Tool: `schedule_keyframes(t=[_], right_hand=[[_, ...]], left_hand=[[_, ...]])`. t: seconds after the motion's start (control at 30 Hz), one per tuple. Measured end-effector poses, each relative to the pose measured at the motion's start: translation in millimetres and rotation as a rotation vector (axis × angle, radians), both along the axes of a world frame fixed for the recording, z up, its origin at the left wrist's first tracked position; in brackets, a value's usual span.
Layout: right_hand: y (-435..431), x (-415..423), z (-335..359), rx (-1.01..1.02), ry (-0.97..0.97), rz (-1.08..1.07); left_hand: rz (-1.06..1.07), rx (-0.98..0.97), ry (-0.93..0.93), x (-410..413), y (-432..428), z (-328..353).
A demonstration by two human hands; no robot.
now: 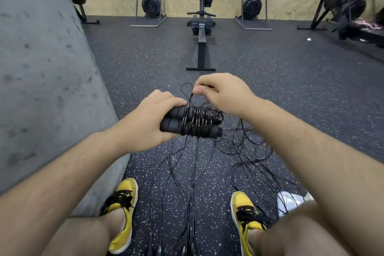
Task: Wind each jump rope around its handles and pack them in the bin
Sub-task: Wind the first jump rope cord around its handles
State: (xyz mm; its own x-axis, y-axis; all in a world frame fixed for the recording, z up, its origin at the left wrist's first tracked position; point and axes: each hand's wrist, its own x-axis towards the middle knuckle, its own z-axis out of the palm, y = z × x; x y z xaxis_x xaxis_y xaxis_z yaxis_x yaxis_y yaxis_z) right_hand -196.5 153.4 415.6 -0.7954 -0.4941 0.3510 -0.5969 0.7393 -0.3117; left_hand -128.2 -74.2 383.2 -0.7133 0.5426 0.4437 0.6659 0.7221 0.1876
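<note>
From my head camera, my left hand (149,122) grips the two foam handles (176,122) side by side above the floor between my knees, while my right hand (222,93) pinches the last loop of cord (190,94) just above the coil (199,122). I think this tail should go snug under a wrap, with the handles kept parallel; other ropes (187,183) lie loose on the floor (270,81), and I see no bin
</note>
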Motion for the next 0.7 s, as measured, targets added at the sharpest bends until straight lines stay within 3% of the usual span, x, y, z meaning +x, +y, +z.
schedule_keyframes(t=[0.1,0.2,0.27,0.4,0.53,0.7], right_hand=[[1.1,-3.2,-19.3,-0.188,-0.255,0.042],[-7.8,7.6,-44.5,0.017,-0.429,0.051],[-23.1,23.6,-51.5,0.149,-0.454,0.043],[-59.1,67.2,-55.1,0.093,-0.523,0.094],[-78.5,98.8,-40.0,0.297,-0.424,0.177],[-67.4,102.3,1.7,0.400,-0.080,0.128]], left_hand=[[0.004,0.202,-0.042,16.7,7.8,12.9],[0.085,0.283,-0.089,12.4,6.6,16.3],[0.140,0.168,-0.029,-1.3,1.1,10.7],[0.294,-0.054,0.114,-28.6,-19.1,-7.5],[0.385,-0.121,0.113,-40.0,-37.4,-19.4],[0.338,-0.149,0.097,-37.3,-40.6,-22.9]])
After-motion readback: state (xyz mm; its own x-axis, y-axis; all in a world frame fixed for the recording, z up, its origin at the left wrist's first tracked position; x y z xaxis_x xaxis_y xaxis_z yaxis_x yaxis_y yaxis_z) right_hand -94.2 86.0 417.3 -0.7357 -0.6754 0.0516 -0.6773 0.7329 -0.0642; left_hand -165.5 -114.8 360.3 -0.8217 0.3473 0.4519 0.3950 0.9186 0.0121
